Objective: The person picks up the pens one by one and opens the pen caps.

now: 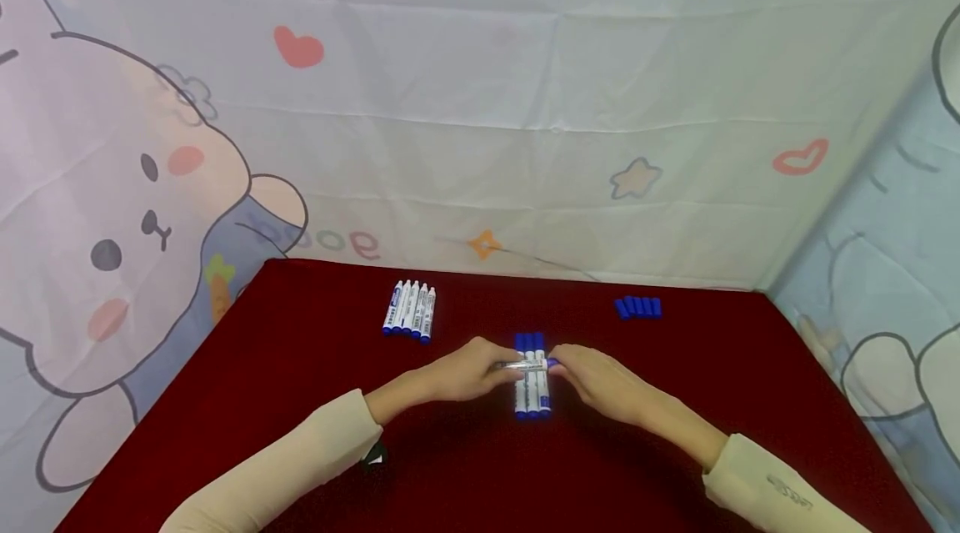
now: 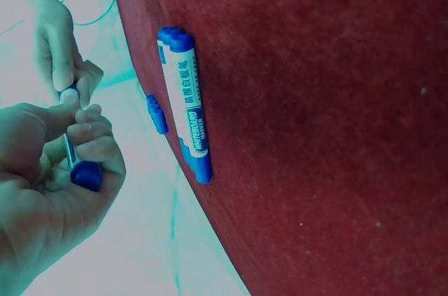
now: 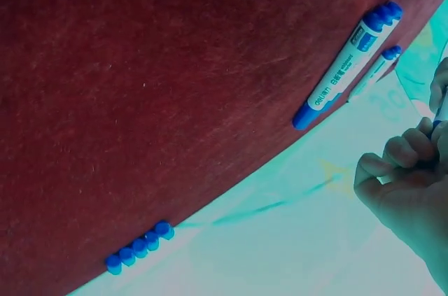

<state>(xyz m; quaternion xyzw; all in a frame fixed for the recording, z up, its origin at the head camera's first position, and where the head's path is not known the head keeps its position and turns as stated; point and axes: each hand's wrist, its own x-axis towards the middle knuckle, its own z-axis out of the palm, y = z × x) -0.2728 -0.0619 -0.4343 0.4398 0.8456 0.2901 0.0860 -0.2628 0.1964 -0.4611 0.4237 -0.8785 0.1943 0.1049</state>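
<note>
Above the red table, my left hand [image 1: 468, 368] grips a white whiteboard marker [image 1: 534, 365] held crosswise. Its blue rear end [image 2: 86, 175] pokes out of the left fist in the left wrist view. At the marker's other end, my right hand [image 1: 600, 383] pinches the blue cap [image 1: 553, 363]; the fingers cover most of it, so I cannot tell how far it sits on the marker. Below and just behind the held marker, three capped markers [image 1: 532, 399] lie side by side on the table, also plain in the right wrist view as a row of markers [image 3: 343, 68].
Several uncapped markers [image 1: 410, 309] lie in a row at the back left. A row of loose blue caps [image 1: 639, 307] lies at the back right. Under the left sleeve a small dark item [image 1: 375, 454] is partly hidden. A printed cloth [image 1: 525, 99] hangs behind the table.
</note>
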